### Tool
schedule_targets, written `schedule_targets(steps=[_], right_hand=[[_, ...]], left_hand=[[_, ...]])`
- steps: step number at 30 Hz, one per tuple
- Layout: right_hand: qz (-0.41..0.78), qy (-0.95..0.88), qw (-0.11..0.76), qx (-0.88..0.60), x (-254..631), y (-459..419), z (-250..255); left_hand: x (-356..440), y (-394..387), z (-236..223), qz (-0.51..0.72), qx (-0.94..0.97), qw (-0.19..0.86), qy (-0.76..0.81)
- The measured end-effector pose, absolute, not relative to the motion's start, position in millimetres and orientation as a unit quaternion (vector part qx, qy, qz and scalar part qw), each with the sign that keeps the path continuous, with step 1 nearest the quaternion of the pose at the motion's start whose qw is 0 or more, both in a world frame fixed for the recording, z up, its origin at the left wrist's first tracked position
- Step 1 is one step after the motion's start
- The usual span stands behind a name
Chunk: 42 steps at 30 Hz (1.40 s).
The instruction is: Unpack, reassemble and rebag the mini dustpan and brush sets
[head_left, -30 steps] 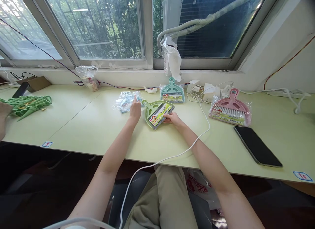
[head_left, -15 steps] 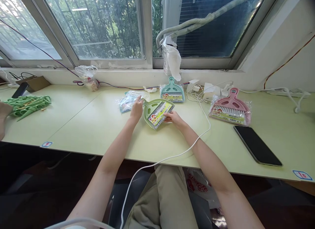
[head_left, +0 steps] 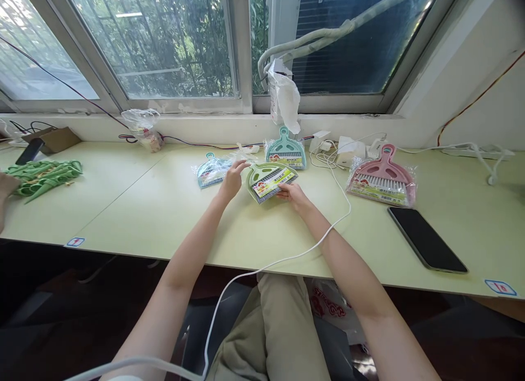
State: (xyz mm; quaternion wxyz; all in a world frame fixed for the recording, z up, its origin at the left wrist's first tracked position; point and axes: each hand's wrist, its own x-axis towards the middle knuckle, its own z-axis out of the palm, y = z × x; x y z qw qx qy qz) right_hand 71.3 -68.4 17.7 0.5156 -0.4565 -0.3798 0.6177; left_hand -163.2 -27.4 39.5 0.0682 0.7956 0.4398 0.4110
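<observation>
Over the table, a small light-green dustpan and brush set (head_left: 268,180) with a yellow label is tilted between my hands. My left hand (head_left: 234,176) is closed at its handle end on the left; the handle itself is mostly hidden. With thumb and fingers, my right hand (head_left: 292,194) grips the lower right edge near the grey bristles. Just left of my left hand lies a blue dustpan set (head_left: 211,172) in clear wrap. A teal dustpan set (head_left: 286,151) lies behind the green one, and a pink wrapped dustpan set (head_left: 383,179) is to the right.
A black phone (head_left: 426,239) lies at the right. A white cable (head_left: 283,262) crosses my right forearm. White adapters (head_left: 350,150) and a bagged item (head_left: 150,138) line the windowsill side. At far left, another person's hand (head_left: 6,187) touches green woven pieces (head_left: 51,176).
The green dustpan set has turned and moved slightly right and up, its label now lying more level. My left hand has moved slightly right and my right hand has followed the edge.
</observation>
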Motion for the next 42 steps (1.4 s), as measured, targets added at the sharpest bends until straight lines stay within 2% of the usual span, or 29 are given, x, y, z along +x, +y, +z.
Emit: schedule_targets(steps=[4,9,13,15,17,18,20,23,25,33,42], right_hand=[[0.626,-0.406,0.491,-0.45,74,-69,21],[0.63,-0.43,0.468,-0.446,69,-71,25],[0.622,-0.425,0.482,-0.447,67,-70,22],[0.616,-0.425,0.494,-0.444,67,-70,21],[0.613,-0.427,0.503,-0.435,68,-70,20],[0.613,-0.428,0.506,-0.43,68,-70,20],[0.617,-0.434,0.503,-0.422,68,-71,20],[0.629,-0.442,0.484,-0.418,67,-73,22],[0.633,-0.444,0.477,-0.419,66,-74,22],[0.611,-0.397,0.537,-0.425,64,-74,26],[0.584,-0.414,0.544,-0.438,65,-74,29]], left_hand=[[-160,-27,41,0.463,0.782,0.15,0.39],[-155,-35,51,0.468,0.77,0.218,0.376],[-150,-40,53,0.508,0.751,0.144,0.396],[-150,-37,50,0.553,0.692,0.085,0.456],[-151,-32,44,0.592,0.61,0.084,0.52],[-153,-29,42,0.601,0.579,0.119,0.538],[-155,-24,37,0.596,0.548,0.255,0.529],[-155,-23,34,0.549,0.518,0.496,0.429],[-152,-25,34,0.533,0.479,0.582,0.384],[-140,-31,31,0.523,0.462,0.625,0.35],[-141,-31,28,0.503,0.51,0.613,0.334]])
